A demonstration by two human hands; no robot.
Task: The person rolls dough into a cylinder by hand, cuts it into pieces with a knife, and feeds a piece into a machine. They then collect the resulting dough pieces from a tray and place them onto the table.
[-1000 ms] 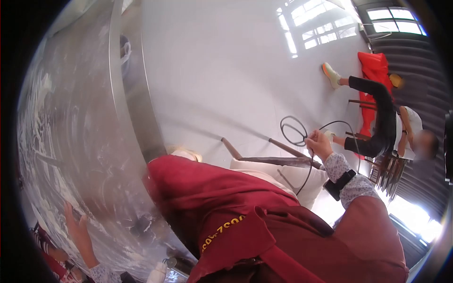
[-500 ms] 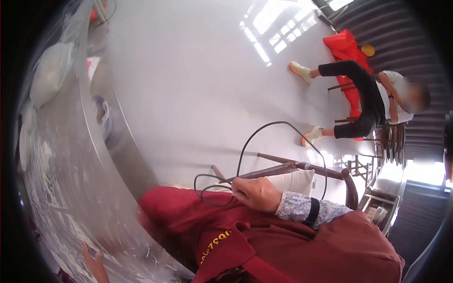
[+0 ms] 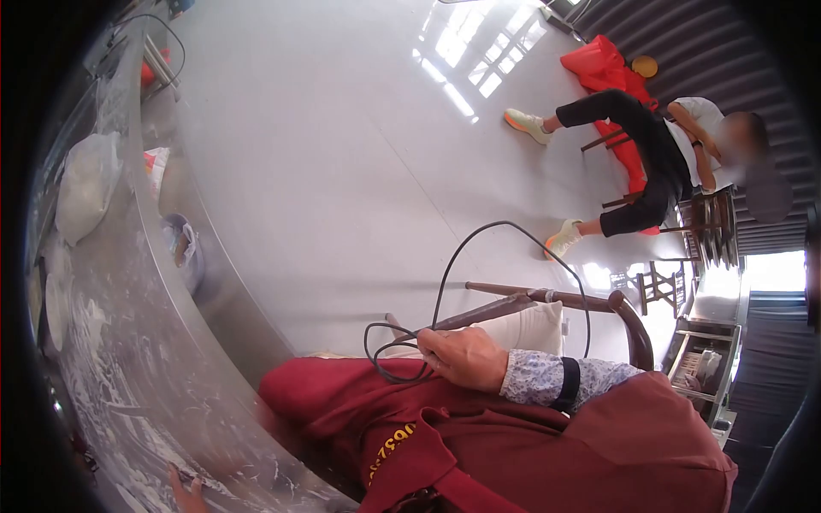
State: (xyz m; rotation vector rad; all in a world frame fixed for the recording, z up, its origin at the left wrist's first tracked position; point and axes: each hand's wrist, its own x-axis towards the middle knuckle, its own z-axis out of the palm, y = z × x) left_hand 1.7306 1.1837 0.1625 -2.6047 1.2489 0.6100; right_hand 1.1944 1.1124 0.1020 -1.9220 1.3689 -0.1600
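Observation:
My right hand (image 3: 466, 356) is closed around a thin black cable (image 3: 479, 227), thumb side toward the table. The cable makes small coils beside the fingers and a wide loop beyond the hand. A floral sleeve cover with a black band (image 3: 568, 385) is on that forearm. Below lies my maroon apron (image 3: 342, 389) with yellow print. At the bottom left edge, my left hand (image 3: 186, 494) is partly in view, fingers apart, at the metal table (image 3: 184, 376) streaked with white powder. It holds nothing that I can see.
Behind the cable stands a wooden chair (image 3: 631, 316) with a pale cushion (image 3: 534, 329). A person (image 3: 654, 162) sits at the right by red cloth (image 3: 594, 64). A filled clear bag (image 3: 88, 192) rests on the table; a bucket (image 3: 195, 261) sits below its edge. A shelf unit (image 3: 710, 329) stands far right.
The whole view has shifted a little, so the seated person appears farther left and higher. My right hand keeps its grip on the cable; my left hand sits slightly lower in view.

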